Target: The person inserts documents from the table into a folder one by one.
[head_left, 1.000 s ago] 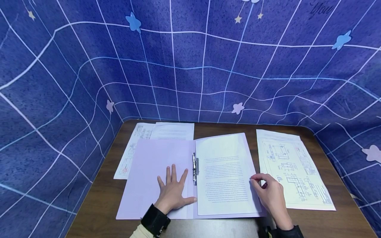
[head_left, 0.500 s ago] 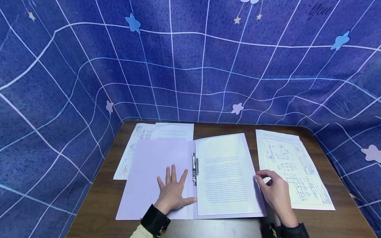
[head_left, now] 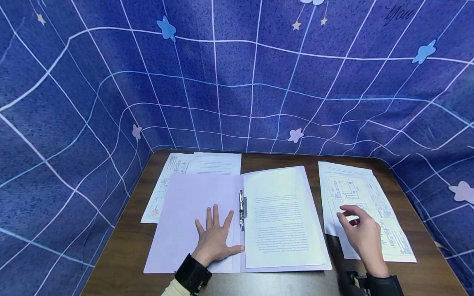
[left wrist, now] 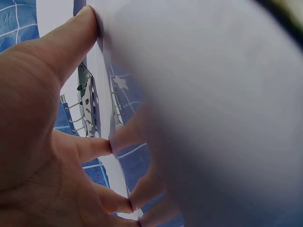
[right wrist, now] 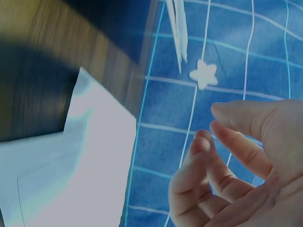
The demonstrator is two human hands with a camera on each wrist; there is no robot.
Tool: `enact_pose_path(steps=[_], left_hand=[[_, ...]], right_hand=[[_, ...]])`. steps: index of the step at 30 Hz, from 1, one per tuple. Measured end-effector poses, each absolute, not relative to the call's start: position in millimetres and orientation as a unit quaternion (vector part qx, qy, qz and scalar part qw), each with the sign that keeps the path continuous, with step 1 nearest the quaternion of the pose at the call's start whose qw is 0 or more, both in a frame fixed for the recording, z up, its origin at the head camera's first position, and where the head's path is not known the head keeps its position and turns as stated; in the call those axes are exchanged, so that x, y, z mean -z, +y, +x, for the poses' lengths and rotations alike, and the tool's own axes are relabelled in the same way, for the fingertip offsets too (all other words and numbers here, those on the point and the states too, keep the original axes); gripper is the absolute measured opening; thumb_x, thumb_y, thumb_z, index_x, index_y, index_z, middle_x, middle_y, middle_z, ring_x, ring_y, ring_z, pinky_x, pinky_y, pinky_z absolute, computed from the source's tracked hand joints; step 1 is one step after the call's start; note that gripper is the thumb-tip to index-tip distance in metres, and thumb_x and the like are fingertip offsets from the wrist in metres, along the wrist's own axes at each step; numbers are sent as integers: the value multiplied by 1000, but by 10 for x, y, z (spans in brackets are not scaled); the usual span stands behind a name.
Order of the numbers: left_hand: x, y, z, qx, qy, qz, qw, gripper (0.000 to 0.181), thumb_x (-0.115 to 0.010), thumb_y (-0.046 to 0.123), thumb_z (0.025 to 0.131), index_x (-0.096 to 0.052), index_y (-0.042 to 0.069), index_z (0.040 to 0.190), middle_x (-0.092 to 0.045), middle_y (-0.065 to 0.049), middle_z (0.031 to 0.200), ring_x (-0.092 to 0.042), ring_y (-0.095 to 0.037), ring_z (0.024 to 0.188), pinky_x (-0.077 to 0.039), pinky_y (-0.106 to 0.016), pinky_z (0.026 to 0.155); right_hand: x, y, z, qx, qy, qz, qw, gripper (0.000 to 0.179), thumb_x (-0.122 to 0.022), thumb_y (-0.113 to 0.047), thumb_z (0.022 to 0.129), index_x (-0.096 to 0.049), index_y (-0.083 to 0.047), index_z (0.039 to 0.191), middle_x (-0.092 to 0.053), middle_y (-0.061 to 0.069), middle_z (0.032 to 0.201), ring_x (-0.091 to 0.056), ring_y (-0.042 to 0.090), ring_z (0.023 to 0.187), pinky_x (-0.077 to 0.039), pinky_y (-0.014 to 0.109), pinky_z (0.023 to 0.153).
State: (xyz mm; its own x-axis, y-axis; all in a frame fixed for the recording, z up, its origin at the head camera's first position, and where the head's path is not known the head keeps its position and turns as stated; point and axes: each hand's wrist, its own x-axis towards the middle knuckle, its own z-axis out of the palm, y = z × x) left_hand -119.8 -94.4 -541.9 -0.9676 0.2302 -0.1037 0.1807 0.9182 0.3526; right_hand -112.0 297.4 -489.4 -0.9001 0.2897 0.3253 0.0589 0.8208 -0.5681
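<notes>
Right hand [head_left: 362, 236]'s loosely curled, nothing in it, over the drawing sheets [head_left: 346, 190], and the purple folder [head_left: 201, 191]'s just left of it, spine running near to far, with the left hand [head_left: 214, 242] closer, spread flat on its left cover.

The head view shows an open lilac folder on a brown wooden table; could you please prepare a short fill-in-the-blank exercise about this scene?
1. The person's left hand rests on the ____ half of the open lilac folder.
2. The printed white sheet lies on the folder's ____ half.
3. The person's right hand holds ____.
4. The star-patterned fabric is mainly ____ in colour.

Missing words: left; right; nothing; blue.
</notes>
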Motion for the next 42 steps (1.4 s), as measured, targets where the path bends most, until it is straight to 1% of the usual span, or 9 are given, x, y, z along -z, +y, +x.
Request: enact_pose_path(steps=[3,5,12,15,25,35,42], left_hand=[[5419,-947,-1197,-172,977,105,73,112,-82,70,71,-43,12,157,-14,-39,162,-7,-61,149,-6,-89,102],[5420,-948,-1200,-170,977,106,73,112,-82,70,71,-43,12,157,-14,-39,162,-7,-61,149,-6,-89,102],[5431,-957,-1211,-165,978,106,72,112,-81,71,70,-43,12,157,-14,-39,162,-7,-61,149,-7,-89,102],[5433,-960,-1212,-164,978,105,74,113,-81,72,70,-42,12,157,-13,-38,163,-7,-60,149,-6,-89,102],[5436,-960,-1207,-169,977,108,71,112,-81,71,70,-42,11,157,-14,-39,162,-7,-61,149,-7,-89,101],[5443,-971,-1201,-169,977,111,68,112,-81,70,71,-43,11,157,-14,-40,162,-7,-61,149,-8,-89,101],[5445,-967,-1204,-167,977,109,69,112,-81,71,70,-43,11,157,-14,-39,162,-8,-61,149,-7,-89,102]], right_hand=[[4906,3086,-1117,-285,-931,-99,204,23,-78,-6,88,-74,-3,111,-75,20,97,-71,36,74,-45,29,61],[4916,3158,-1113,-282,-932,-104,201,25,-78,-7,88,-74,-3,112,-75,22,100,-72,38,77,-45,31,63],[4974,3383,-1101,-271,-937,-139,173,34,-76,-13,89,-70,0,119,-69,30,114,-69,48,91,-47,52,75],[4993,3468,-1096,-262,-940,-145,161,37,-76,-15,89,-68,2,121,-67,31,118,-67,50,95,-47,57,79],[5014,3744,-1084,-244,-949,-145,139,43,-76,-15,88,-64,4,125,-64,35,123,-65,55,101,-45,59,80],[4993,3980,-1090,-239,-951,-177,88,48,-74,-22,92,-59,3,131,-57,40,129,-61,55,105,-42,61,82],[5007,4134,-1075,-223,-954,-175,97,49,-73,-19,92,-56,6,130,-56,42,126,-58,54,103,-39,62,83]])
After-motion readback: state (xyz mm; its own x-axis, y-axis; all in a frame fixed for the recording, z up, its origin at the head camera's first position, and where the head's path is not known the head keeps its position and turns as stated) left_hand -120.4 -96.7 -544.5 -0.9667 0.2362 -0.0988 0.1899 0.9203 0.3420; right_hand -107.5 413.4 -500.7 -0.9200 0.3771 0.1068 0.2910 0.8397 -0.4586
